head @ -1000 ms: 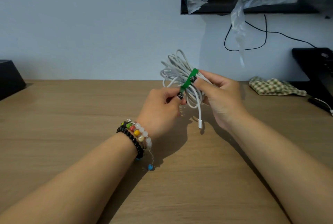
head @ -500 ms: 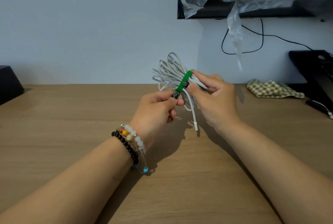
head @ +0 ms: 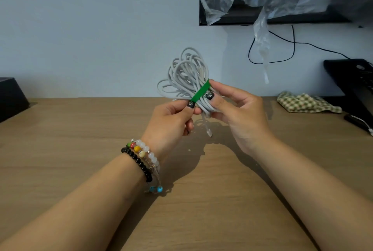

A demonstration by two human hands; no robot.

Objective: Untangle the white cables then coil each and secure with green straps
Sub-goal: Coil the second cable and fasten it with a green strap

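Since a moment ago, both hands have lifted the white cable bundle [head: 186, 81] a bit higher and the loops now fan out more toward the wall. I see the green strap [head: 199, 93] wrapped slantwise round the middle of the bundle, up above the wooden table [head: 60, 150]. My left hand [head: 169, 123] pinches the low end of the strap. My right hand [head: 240, 115] holds the bundle, thumb on the cable beside the strap. One plug end [head: 209, 130] hangs down between them. A checked cloth [head: 306, 102] lies far right.
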